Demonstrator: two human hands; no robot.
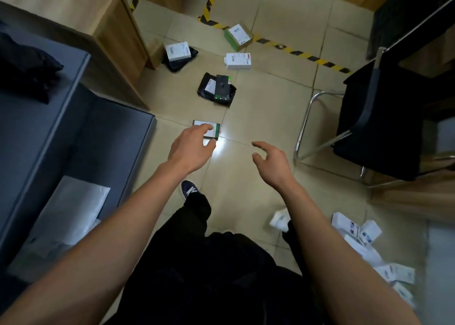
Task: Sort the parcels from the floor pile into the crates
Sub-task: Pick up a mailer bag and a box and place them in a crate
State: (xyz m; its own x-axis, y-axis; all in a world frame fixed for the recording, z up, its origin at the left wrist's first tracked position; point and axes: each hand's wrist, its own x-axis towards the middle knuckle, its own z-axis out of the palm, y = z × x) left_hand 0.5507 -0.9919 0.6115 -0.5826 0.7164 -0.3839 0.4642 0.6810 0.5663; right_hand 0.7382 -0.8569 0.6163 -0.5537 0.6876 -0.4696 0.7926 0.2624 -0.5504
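Left hand (190, 147): fingers spread loosely, holding nothing, over the near edge of a flat parcel (209, 130) (touch or hover, cannot tell).
Right hand (270, 159): wide and relaxed, holding nothing, above bare floor tile.
Black bag parcel (216, 88): farther out on the floor.
White box (238, 60): beyond it, near the striped tape (302, 53).
Grey crate (73, 137): left, holding a pale envelope (71, 209).

- Both forearms bare, no sleeves in view: left hand (190, 147) at 11 o'clock, right hand (272, 161) at 1 o'clock.
- Black trousers (197, 263) at 6 o'clock.
- Dark navy sneaker (189, 189) with a white side mark.
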